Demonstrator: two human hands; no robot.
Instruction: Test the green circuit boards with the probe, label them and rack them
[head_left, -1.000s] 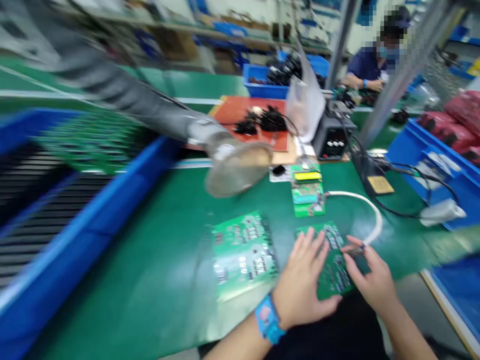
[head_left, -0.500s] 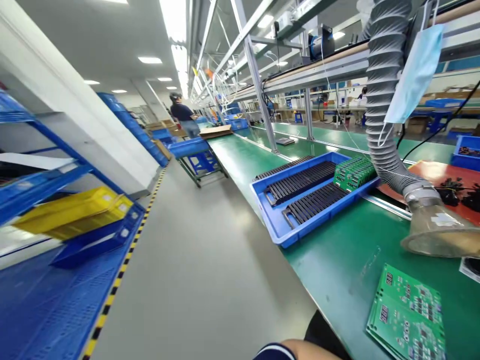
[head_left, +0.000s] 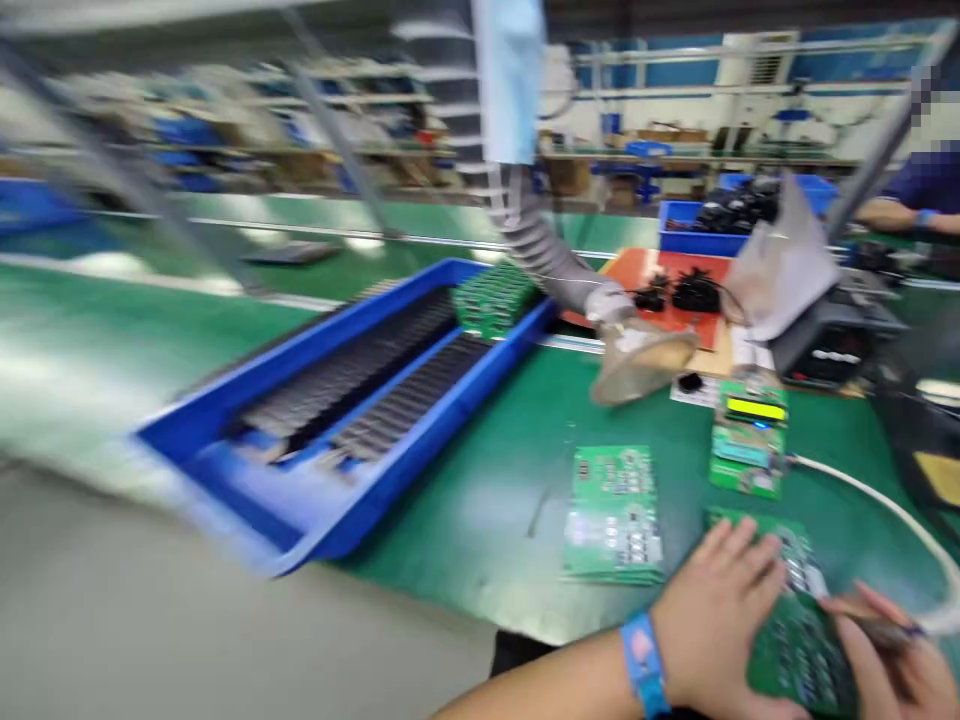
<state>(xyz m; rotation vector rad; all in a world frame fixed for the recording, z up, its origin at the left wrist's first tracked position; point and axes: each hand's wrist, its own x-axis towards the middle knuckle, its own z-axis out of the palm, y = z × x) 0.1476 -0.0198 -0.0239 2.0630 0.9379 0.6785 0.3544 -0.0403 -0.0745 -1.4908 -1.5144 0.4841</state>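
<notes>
While flattening the green circuit board [head_left: 795, 640] to the worktop [head_left: 480, 510] with loosely spread fingers [head_left: 739, 545] of the left hand [head_left: 716, 622], pinches a slim probe [head_left: 879, 628] in the right hand [head_left: 904, 655]. Could skid across it if tugged by the white cable [head_left: 862, 486] running to the yellow-screened module [head_left: 750, 437].

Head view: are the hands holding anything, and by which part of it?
The right hand pinches a blurred tool by its body, short of its white cable. The left hand lies on the green board with no clear grip.
</notes>
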